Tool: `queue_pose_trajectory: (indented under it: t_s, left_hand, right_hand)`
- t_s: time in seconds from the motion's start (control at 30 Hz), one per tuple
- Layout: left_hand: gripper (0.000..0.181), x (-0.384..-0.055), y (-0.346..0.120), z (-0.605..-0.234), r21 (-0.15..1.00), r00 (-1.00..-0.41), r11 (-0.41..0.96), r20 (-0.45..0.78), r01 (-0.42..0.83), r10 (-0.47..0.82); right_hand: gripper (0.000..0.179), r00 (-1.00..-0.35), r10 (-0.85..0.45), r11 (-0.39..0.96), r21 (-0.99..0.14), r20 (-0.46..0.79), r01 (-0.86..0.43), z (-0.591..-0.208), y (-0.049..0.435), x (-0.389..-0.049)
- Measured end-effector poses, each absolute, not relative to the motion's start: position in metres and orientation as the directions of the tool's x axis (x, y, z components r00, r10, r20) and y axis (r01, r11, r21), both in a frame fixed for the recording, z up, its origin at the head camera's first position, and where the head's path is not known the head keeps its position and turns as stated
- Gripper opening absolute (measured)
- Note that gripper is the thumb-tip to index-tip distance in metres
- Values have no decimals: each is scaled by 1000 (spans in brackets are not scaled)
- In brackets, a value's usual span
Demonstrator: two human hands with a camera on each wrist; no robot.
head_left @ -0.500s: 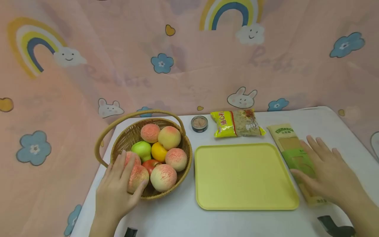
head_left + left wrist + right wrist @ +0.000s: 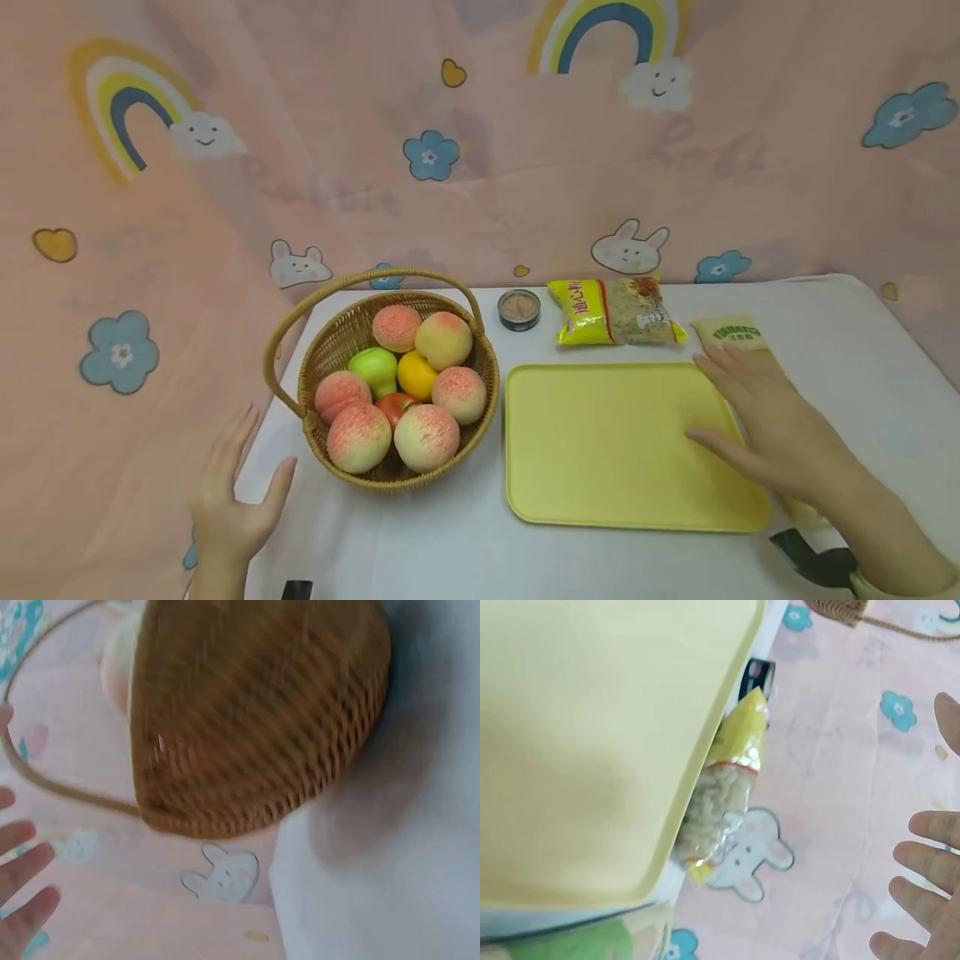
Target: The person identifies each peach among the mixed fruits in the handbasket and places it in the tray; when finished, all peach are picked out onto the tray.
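Left of the wicker basket (image 2: 318,321), my left hand (image 2: 228,492) is raised with fingers spread and thumb apart, holding nothing. The basket holds several peaches (image 2: 360,437), a green fruit (image 2: 373,369), a yellow fruit (image 2: 417,375) and a red fruit (image 2: 395,407). My right hand (image 2: 772,425) hovers at the right edge of the yellow tray (image 2: 600,450), its fingers straight and nothing in them. It hides much of a long green-and-beige noodle packet (image 2: 727,329). In the left wrist view the left fingers (image 2: 30,866) point toward the basket's handle side.
Behind the tray lies a yellow bag of dried noodles (image 2: 618,312), with a small round tin (image 2: 519,308) to its left. A white cloth (image 2: 390,542) covers the table. A pink patterned curtain (image 2: 337,125) hangs along the back and left.
My left hand has drawn away from the peaches to the left of the basket. The right hand has shifted left, from over the long packet toward the tray's right edge. The view has turned slightly left.
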State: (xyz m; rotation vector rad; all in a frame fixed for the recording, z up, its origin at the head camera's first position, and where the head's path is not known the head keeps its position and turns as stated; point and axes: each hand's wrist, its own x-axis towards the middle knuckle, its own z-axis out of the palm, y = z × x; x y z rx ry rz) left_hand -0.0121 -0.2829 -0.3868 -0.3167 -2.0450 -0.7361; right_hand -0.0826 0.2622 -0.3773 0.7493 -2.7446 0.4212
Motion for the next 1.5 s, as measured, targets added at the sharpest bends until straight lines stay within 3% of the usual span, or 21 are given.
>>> queue_pose_trajectory:
  t_s: [0.13, 0.23, 0.4, 0.67, 0.83, 1.07, 1.27, 1.5]
  left_hand:
    - [54, -26, -305, -396, 514, -685, 654, 729, 555, 7]
    - [63, -35, -313, -400, 622, -770, 552, 635, 555, 60]
    - [69, -46, -319, -402, 731, -856, 468, 501, 497, 128]
    - [65, -58, -325, -400, 710, -875, 516, 431, 479, 220]
    - [65, -60, -327, -405, 755, -892, 475, 397, 452, 217]
    - [63, -59, -330, -412, 826, -899, 358, 378, 435, 220]
    - [63, -60, -331, -413, 853, -904, 307, 370, 422, 213]
    - [63, -61, -332, -417, 866, -899, 255, 383, 430, 213]
  right_hand:
    - [86, -774, -523, 770, -192, 356, -608, -371, 244, -88]
    - [85, -741, -570, 736, -180, 355, -653, -365, 228, -92]
    - [84, -682, -640, 678, -158, 355, -718, -353, 201, -100]
    - [81, -558, -743, 519, -207, 369, -829, -326, 157, -115]
    - [80, -492, -807, 359, -391, 326, -848, -311, 124, -127]
    - [74, -438, -858, 179, -644, 268, -744, -313, 79, -150]
    - [75, -419, -881, 136, -730, 220, -670, -315, 42, -169]
    - [69, -428, -897, 191, -773, 114, -605, -308, -1, -186]
